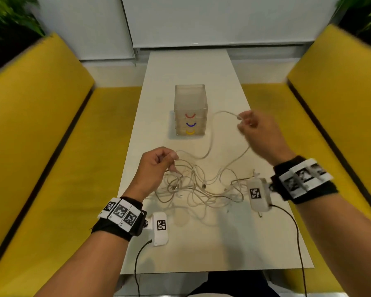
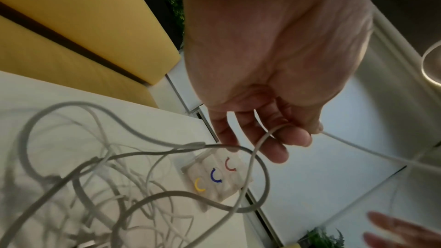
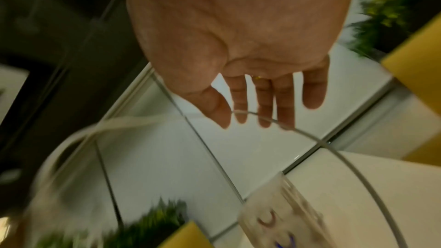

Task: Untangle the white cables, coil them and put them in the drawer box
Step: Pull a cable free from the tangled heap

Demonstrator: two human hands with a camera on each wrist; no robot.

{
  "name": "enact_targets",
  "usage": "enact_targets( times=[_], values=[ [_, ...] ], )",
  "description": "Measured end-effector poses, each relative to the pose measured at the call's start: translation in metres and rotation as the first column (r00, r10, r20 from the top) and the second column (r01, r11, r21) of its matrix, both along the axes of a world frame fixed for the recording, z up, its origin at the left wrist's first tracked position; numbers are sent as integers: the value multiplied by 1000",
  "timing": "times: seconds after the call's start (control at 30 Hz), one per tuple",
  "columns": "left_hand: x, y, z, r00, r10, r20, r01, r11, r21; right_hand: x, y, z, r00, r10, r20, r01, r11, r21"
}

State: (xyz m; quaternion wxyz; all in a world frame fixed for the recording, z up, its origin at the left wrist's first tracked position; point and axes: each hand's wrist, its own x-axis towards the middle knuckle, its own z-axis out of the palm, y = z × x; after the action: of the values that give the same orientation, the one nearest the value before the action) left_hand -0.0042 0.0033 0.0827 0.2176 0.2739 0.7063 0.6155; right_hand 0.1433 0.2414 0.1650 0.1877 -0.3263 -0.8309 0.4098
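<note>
Above tangle, left hand [image 1: 156, 161] pinching cable [image 1: 210, 144], right hand [image 1: 258, 129] raised

One drawer box [image 1: 190, 112] on the table [image 1: 186, 67], w/ 3 drawers by the handle count: 1 red [image 1: 190, 115], 1 blue [image 1: 190, 124], 1 yellow [image 1: 189, 132]. White cables [image 1: 197, 185] are one knotted heap, approx. 3 or 4, too tangled to count for sure. Two hands up, left hand [image 1: 156, 166] & right hand [image 1: 259, 133], 2 yellow benches [image 1: 41, 116], 2 plants [image 1: 7, 13] at the far corners.
</note>
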Motion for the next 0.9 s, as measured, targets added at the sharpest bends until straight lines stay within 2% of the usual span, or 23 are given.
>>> enact_targets(
  times=[0.03, 0.07, 0.1, 0.17, 0.23, 0.27, 0.33, 0.4, 0.43, 0.47, 0.53, 0.63, 0.7, 0.77, 0.83, 0.9],
  values=[
    [0, 3, 3, 1000, 3, -2, -3, 1000, 10, -2, -8, -12, 995, 5, 103, -15, 995, 99],
    [0, 6, 5, 1000, -3, -5, 3, 1000, 16, -4, -18, -22, 990, -4, 138, -17, 988, 154],
    [1, 10, 9, 1000, -19, -16, 19, 1000, 17, -4, -29, -28, 994, -18, 107, -1, 984, 180],
    [4, 15, 12, 998, -43, -47, 43, 999, -3, -5, -53, -31, 999, 5, -46, 6, 971, 239],
    [8, 19, 14, 996, -43, -75, 42, 999, -18, -3, -74, -23, 983, 111, -144, -59, 944, 325],
    [9, 20, 15, 995, -36, -88, 35, 999, -15, -3, -81, -17, 974, 189, -127, -137, 932, 336],
    [13, 23, 17, 993, -16, -116, 15, 1000, -4, -1, -89, -1, 934, 349, 69, -354, 887, 295],
    [15, 24, 20, 991, 12, -131, -10, 1000, 14, 2, -88, 13, 809, 459, 366, -543, 822, 170],
    [16, 24, 22, 990, 23, -137, -20, 1000, 24, 3, -86, 18, 743, 495, 450, -592, 799, 100],
    [16, 25, 23, 990, 35, -140, -30, 999, 34, 3, -83, 21, 714, 516, 474, -604, 796, 44],
    [17, 27, 28, 988, 47, -147, -39, 997, 62, -4, -80, 17, 763, 511, 397, -559, 829, 6],
    [18, 32, 36, 990, 33, -138, -15, 992, 124, -22, -82, -5, 862, 483, 152, -496, 867, 53],
    [15, 30, 38, 994, 33, -103, -18, 990, 143, -28, -82, -16, 890, 455, -31, -454, 890, 34],
    [10, 24, 36, 999, 7, -40, -3, 993, 117, -28, -76, -16, 918, 346, -193, -365, 928, -72],
    [6, 14, 30, 999, -54, -2, 54, 995, 82, -25, -67, -8, 928, 252, -273, -303, 939, -163],
    [6, 8, 26, 996, -91, 1, 91, 994, 58, -22, -58, 4, 917, 183, -353, -262, 946, -189]
  ],
)
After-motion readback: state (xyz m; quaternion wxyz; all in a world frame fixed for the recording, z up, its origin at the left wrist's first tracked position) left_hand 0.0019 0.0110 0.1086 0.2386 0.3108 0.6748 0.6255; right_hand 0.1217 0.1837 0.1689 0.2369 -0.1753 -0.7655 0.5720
